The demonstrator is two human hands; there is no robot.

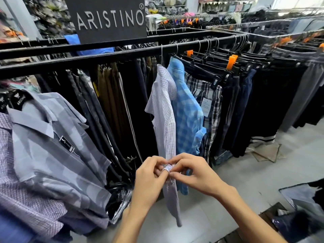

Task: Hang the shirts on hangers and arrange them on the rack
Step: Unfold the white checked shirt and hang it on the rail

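Sign: black board (105, 20) read "ARISTINO", far left
Shirt: white checked shirt (165, 109) hung on black rail (70, 63), beside blue one (187, 109)
Hands: left hand (149, 179) and right hand (196, 174) both pinched its front edge
Room: bare floor (254, 172) right

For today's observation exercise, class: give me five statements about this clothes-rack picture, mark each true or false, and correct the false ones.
1. Both hands pinch the front edge of the white checked shirt. True: the left hand and right hand meet on it low down.
2. The white checked shirt lies folded on the floor. False: it hangs from a hanger on the black rail.
3. A blue plaid shirt hangs right beside the white one. True.
4. The sign above the rack reads ARISTINO. True.
5. The size markers on the hangers further along are green. False: they are orange.
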